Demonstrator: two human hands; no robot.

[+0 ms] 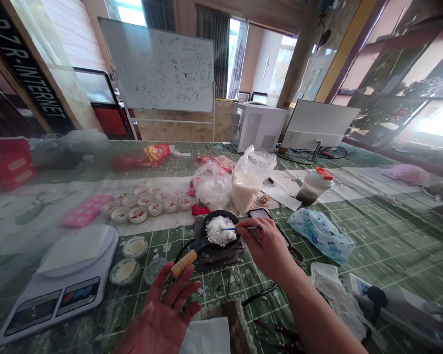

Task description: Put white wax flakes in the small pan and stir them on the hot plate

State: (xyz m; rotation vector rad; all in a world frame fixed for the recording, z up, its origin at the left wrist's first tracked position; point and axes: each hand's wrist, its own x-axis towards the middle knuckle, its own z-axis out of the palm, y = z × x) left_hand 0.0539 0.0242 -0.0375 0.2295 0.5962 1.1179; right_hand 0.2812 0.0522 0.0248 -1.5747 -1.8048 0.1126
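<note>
A small black pan (pixel 221 215) with a wooden handle (pixel 183 263) rests on a dark burner or stand (pixel 219 258). White flakes (pixel 220 231) lie heaped inside it. My right hand (pixel 268 250) is above the pan's right rim, pinching a thin blue-and-white stick (pixel 229 228) whose tip reaches the flakes. My left hand (pixel 162 312) is palm up at the bottom of the view, fingers apart and holding nothing. Its fingertips are close to the wooden handle, and I cannot tell whether they touch it.
A green grid mat (pixel 384 236) covers the table, with white spatter near the pan. A digital scale (pixel 55 290) stands left. Several small round dishes (pixel 138 215) lie behind it. Plastic bags (pixel 247 179), a shaker bottle (pixel 313 186), a phone (pixel 266 218) and a tissue pack (pixel 320 235) stand beyond.
</note>
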